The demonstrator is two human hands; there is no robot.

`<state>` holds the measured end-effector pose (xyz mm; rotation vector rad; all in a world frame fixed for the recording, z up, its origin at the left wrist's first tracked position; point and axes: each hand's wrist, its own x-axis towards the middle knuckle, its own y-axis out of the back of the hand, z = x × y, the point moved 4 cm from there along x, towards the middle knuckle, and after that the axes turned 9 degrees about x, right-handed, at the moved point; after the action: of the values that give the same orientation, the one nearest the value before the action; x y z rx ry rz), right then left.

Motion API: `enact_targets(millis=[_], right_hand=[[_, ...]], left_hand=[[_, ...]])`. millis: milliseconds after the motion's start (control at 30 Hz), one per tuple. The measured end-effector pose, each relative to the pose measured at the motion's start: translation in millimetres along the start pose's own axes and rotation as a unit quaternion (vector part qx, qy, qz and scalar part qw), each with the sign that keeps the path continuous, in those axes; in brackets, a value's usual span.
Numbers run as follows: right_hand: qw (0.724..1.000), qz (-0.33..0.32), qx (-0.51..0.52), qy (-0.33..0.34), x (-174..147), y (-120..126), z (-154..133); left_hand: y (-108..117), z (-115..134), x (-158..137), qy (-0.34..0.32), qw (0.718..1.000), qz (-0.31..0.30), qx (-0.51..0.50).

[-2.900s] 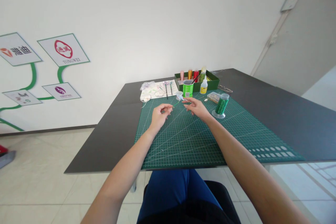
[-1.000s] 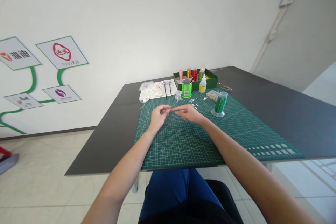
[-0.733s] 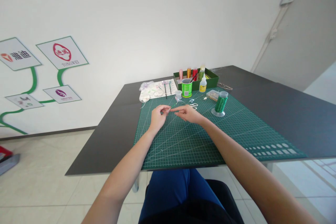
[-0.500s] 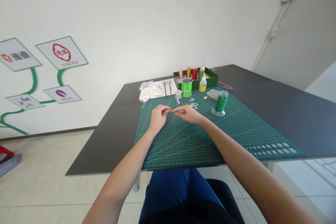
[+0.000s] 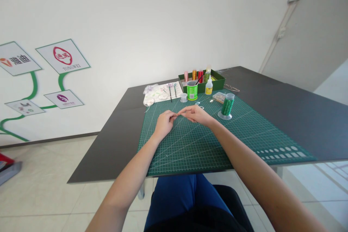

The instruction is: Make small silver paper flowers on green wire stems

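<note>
Head view: the left hand (image 5: pixel 165 122) and right hand (image 5: pixel 196 114) were set fingertip to fingertip above the cutting mat (image 5: pixel 190 148), toward the far edge of the worktop (image 5: pixel 285 105). The right index finger was extended leftward; the other right fingers were loosely curled. The left fingers were bent inward toward the thumb. Grip closure, and any slender item between the fingertips, could not be determined. White scissors (image 5: pixel 201 107) were located just beyond the right hand, partly hidden, long axis unreadable. The green thread spool (image 5: pixel 227 106) was stood upright toward the mat's right edge, nearer the right hand.
</note>
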<state>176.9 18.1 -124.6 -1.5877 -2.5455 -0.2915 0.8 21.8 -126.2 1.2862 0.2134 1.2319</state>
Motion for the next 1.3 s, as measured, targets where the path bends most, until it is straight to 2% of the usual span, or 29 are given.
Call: enact_targets(millis=[200,367,967,1300], right_hand=[[0.996,-0.042,0.077,-0.012,-4,4,-6],[0.993,-0.05,0.105,-0.022,-7,8,-10],[0.971,0.021,0.236,-0.035,-6,29,1],[0.97,0.04,0.234,-0.055,-8,36,4]], left_hand=[[-2,-1,0,-0.002,1.0,-0.007,0.004],[-2,0,-1,-0.009,1.0,-0.008,0.003],[2,8,1,-0.042,0.995,-0.016,-0.089],[5,13,0,-0.026,0.984,-0.014,-0.174]])
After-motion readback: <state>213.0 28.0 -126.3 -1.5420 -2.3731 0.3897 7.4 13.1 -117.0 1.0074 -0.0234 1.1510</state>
